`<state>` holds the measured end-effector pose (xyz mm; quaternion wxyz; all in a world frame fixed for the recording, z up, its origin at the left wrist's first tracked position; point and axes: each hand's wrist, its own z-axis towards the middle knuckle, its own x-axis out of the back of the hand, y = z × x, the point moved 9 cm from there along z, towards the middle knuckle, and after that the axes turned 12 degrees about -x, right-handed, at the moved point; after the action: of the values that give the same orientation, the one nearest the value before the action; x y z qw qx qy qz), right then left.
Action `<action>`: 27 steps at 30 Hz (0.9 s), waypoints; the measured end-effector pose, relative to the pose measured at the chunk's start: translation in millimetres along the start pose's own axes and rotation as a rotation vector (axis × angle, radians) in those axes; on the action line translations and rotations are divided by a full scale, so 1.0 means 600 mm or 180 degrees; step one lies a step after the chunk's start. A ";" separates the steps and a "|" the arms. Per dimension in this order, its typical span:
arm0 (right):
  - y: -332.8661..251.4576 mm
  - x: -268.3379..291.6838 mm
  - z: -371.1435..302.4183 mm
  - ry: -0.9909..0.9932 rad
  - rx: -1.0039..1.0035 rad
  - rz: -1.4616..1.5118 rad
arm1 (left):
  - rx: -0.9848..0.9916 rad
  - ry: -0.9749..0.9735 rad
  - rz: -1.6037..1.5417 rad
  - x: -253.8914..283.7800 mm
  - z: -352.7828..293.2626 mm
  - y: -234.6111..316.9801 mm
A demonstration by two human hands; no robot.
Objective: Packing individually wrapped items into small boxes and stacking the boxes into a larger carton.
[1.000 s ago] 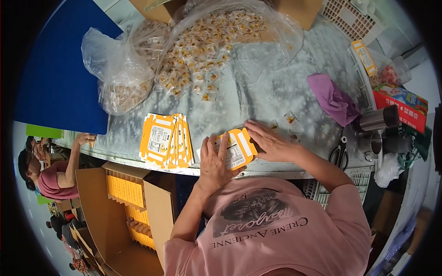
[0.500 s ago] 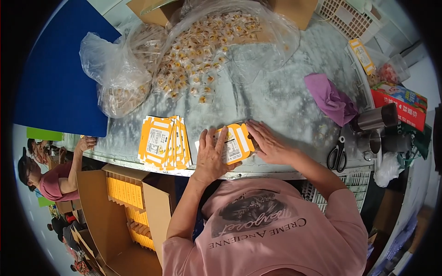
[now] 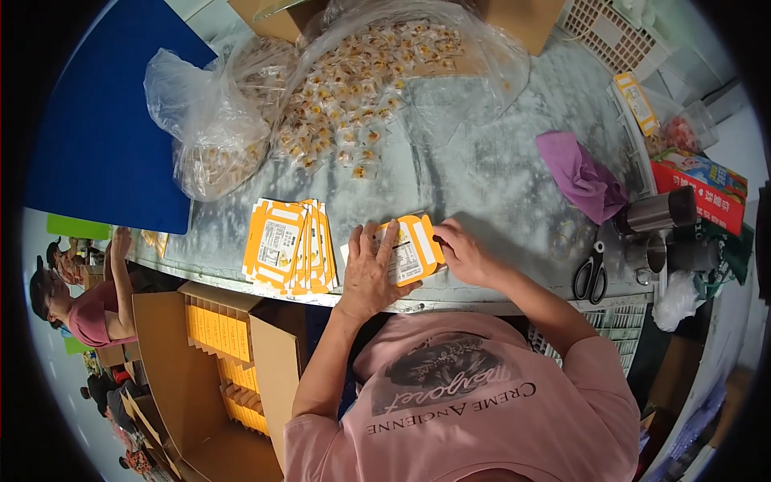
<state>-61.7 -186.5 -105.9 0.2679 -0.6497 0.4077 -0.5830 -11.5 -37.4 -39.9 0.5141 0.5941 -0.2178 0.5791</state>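
A flat yellow-and-white carton (image 3: pixel 414 247) lies in front of me near the table's front edge. My left hand (image 3: pixel 372 271) rests on its left part, palm down with fingers spread. At the carton's right edge, my right hand (image 3: pixel 468 255) has its fingers bent and pinched at the end flap; the fingertips are partly hidden. Left of my hands, a fanned stack of similar flat cartons (image 3: pixel 275 246) lies on the table. Beyond them spread many small clear-wrapped packets (image 3: pixel 365 84), spilling out of a large clear plastic bag (image 3: pixel 499 68).
A tied clear bag (image 3: pixel 210 120) and a blue board (image 3: pixel 112 120) stand left. Purple cloth (image 3: pixel 577 173), black-handled scissors (image 3: pixel 592 275) and a metal cup (image 3: pixel 658 210) lie right. Below left, an open cardboard box (image 3: pixel 173 361) holds yellow cartons. A co-worker (image 3: pixel 104 313) is at far left.
My right hand's fingers have gone from stretched out to bent at the carton's right edge. My left hand keeps its place. The co-worker's hand has drawn back from the table.
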 end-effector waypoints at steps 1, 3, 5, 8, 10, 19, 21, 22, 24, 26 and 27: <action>0.001 -0.004 0.011 0.0092 0.0246 0.0022 | 0.0015 0.0011 0.0018 0.001 -0.001 -0.001; 0.025 0.000 0.014 -0.0151 0.0050 0.0742 | 0.0005 0.0086 0.0096 0.008 -0.008 -0.003; 0.024 0.029 0.008 -0.0167 -0.0369 0.1784 | 0.0237 0.0271 0.0112 0.024 -0.017 -0.007; -0.008 0.077 -0.041 0.0504 -0.0135 0.1533 | 0.0938 0.0907 -0.0147 0.061 -0.046 -0.013; -0.050 0.046 -0.063 0.0462 0.0108 0.1542 | 0.1264 0.1501 -0.0089 0.061 -0.053 -0.006; -0.110 0.061 -0.066 0.0823 0.0679 0.1236 | 0.0725 0.1305 -0.1192 0.047 -0.034 0.036; -0.118 0.058 -0.072 0.0831 0.0685 0.1199 | 0.0974 0.1388 -0.1815 0.024 -0.051 0.019; -0.114 0.052 -0.076 0.0802 0.0686 0.1204 | 0.1187 0.1466 -0.2439 0.010 -0.060 0.012; -0.089 0.031 -0.074 0.0554 0.0369 0.1528 | 0.1232 0.1586 -0.2339 0.001 -0.071 0.023; -0.082 0.027 -0.081 0.0816 0.0451 0.1643 | 0.0993 0.1819 -0.2399 -0.009 -0.080 0.027; -0.067 0.023 -0.080 0.0660 0.0324 0.1575 | 0.1135 0.1826 -0.2423 -0.010 -0.085 0.026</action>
<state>-99.9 -170.8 -57.1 0.3913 -0.4529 0.5495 -0.5829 -49.8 -1.2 -49.9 0.6184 0.5269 0.2662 0.5186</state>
